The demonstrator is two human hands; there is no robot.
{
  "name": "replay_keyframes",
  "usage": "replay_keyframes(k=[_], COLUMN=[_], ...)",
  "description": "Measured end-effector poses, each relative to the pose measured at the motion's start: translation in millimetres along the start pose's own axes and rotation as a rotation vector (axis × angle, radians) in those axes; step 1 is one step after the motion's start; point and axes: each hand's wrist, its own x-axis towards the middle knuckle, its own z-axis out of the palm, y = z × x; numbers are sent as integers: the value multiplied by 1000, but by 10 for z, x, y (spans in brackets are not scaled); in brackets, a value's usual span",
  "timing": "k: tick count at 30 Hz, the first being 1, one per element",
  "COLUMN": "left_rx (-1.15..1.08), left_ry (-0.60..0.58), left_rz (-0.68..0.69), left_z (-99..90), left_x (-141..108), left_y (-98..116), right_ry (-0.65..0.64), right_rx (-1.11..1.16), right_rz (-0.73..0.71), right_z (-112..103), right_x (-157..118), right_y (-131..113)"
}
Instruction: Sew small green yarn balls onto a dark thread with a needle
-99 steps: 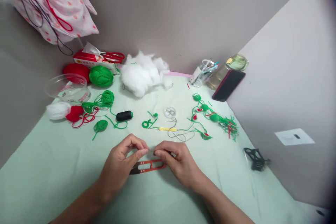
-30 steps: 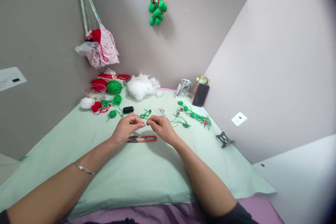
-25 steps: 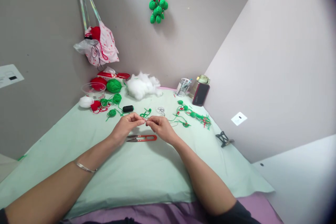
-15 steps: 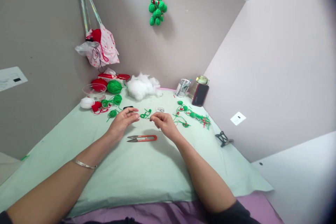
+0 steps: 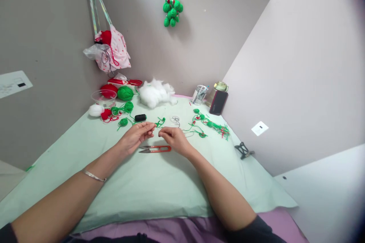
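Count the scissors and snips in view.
2: the orange-handled snips on the pale green cloth in front, and the red-handled scissors on the box behind. Others may be hidden.

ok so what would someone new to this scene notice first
Probably the bright green crocheted cluster, hanging high against the wall. Next, the fluffy white stuffing heaped at the back of the cloth-covered surface. Nearer, orange-handled thread snips lie just below the left hand and right hand.
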Motion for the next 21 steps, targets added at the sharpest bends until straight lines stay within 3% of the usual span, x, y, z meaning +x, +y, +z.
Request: replay_keyframes(k=[3, 6, 11, 14, 21], left_rx=[149, 376, 634, 712, 562], left_ry=[76, 121, 42, 48, 96], left_rz=[49, 182, 362, 359, 246], left_z=[20, 61, 54, 18, -10], left_x=[7, -10, -37, -33, 8], left_y=[-35, -70, -95, -91, -61], right_ry=[-46, -38, 64, 71, -2], right_rx=[-103, -131, -70, -38, -176], right_rz=[-82, -88, -36, -13, 6], right_z=[65, 80, 0, -9, -62], right_x=[-39, -48, -28, -9, -15], right_y=[-103, -136, -80, -52, -96])
